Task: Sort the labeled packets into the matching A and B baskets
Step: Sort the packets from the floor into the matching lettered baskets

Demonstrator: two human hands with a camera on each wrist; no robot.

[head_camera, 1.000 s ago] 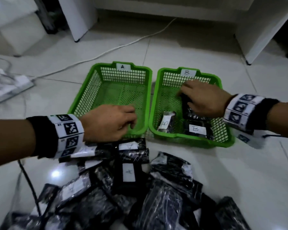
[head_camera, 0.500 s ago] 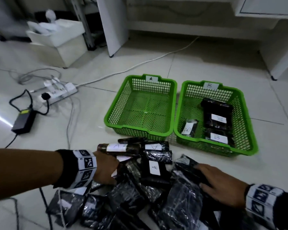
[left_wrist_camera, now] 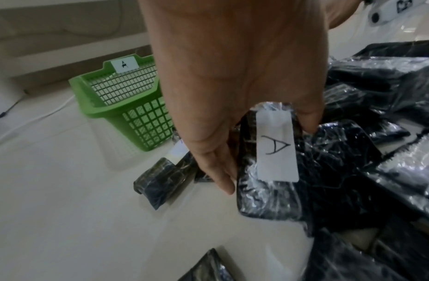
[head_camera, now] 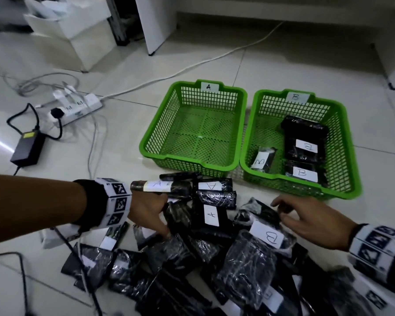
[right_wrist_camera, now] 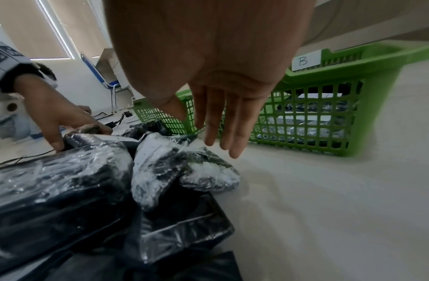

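Note:
Two green baskets stand side by side on the floor. Basket A (head_camera: 242,124) is empty; basket B (head_camera: 342,137) holds three black packets with B labels (head_camera: 306,147). A heap of black wrapped packets (head_camera: 192,258) lies in front of them. My left hand (head_camera: 164,215) is on the heap's left side; in the left wrist view its thumb and a finger (left_wrist_camera: 309,121) pinch a packet labelled A (left_wrist_camera: 268,201). My right hand (head_camera: 281,210) hovers with straight fingers (right_wrist_camera: 220,133) over the heap's right side, beside a packet labelled B (head_camera: 267,236), holding nothing.
A white power strip (head_camera: 78,108), a black adapter (head_camera: 27,147) and loose cables lie on the floor at the left. A white box (head_camera: 73,35) and white furniture legs (head_camera: 155,23) stand behind. A black cable (head_camera: 78,258) runs under my left arm.
My right hand has left basket B and come back to the heap. My left hand has dropped from basket A's front rim onto the heap and taken the A packet.

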